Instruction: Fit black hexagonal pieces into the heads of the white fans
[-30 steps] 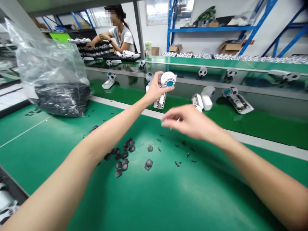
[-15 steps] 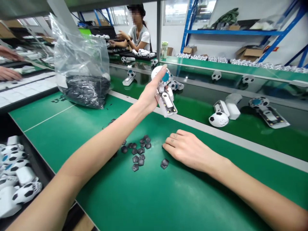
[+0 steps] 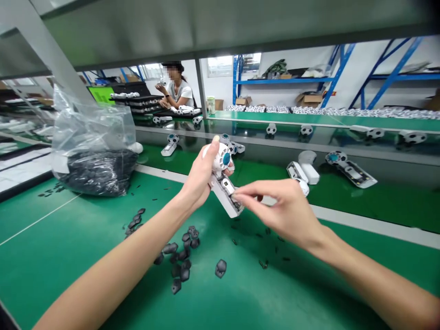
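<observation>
My left hand (image 3: 202,176) is wrapped around a white handheld device (image 3: 224,201) with a round, football-like head and a blue disc. Its handle is tilted down to the right, and its open face shows a white part and circuitry. My right hand (image 3: 282,206) is closed in a pinch, fingertips at the open handle near its lower end. Whatever lies between those fingertips is too small to make out. Below my hands, black pentagon pieces (image 3: 184,274) lie in a loose group, with a single black piece (image 3: 220,268) apart from them. Small thin dark bits (image 3: 263,264) are scattered on the green surface.
A clear plastic bag (image 3: 99,174) of black pieces stands at left. Beyond the white strip (image 3: 364,225), more devices lie on the green belt, including one with an open handle (image 3: 359,176). A metal shelf (image 3: 220,27) hangs overhead. Another person (image 3: 178,94) sits across the line.
My right hand has risen from the table surface to the device's open handle, its fingers now pinched. My left hand still holds the device. The view has tilted up, showing the overhead shelf.
</observation>
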Tool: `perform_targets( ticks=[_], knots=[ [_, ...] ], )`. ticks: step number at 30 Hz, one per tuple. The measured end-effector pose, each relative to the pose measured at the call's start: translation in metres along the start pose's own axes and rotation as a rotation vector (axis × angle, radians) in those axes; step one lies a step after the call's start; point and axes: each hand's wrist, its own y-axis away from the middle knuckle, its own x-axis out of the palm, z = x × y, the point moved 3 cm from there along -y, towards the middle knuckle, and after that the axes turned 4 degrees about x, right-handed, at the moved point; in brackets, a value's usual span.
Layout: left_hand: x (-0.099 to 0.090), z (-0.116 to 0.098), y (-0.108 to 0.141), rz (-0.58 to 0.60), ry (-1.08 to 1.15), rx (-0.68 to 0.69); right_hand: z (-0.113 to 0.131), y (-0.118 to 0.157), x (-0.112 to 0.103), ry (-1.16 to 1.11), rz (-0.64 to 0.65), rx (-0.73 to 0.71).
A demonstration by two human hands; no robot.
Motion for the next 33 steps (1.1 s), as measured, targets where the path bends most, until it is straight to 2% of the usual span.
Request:
perform_targets(
  ticks=[3,6,9,15,19,26,30,33],
  knots=[
    [0.009,0.001,0.010,-0.011,0.036,-0.041,0.002,-0.009,-0.018,-0.161,-0.180,0.171],
    [0.017,0.001,0.020,-0.014,0.018,-0.074,-0.002,-0.012,-0.021,-0.357,-0.227,0.282],
    [0.022,0.002,0.028,-0.033,-0.012,-0.067,-0.008,-0.012,-0.015,-0.463,-0.208,0.338],
    [0.023,0.004,0.034,-0.008,-0.145,0.157,-0.012,-0.013,-0.009,-0.487,-0.182,0.399],
    [0.019,0.009,0.034,0.004,-0.221,0.241,-0.011,-0.010,-0.003,-0.520,-0.159,0.425],
    [0.019,0.007,0.037,0.030,-0.353,0.234,-0.008,-0.004,-0.001,-0.464,-0.170,0.433],
    [0.023,-0.002,0.040,0.041,-0.361,0.188,-0.003,-0.005,-0.010,-0.426,-0.073,0.415],
    [0.023,-0.006,0.041,0.052,-0.360,0.224,0.002,-0.007,-0.016,-0.412,-0.014,0.385]
  ],
)
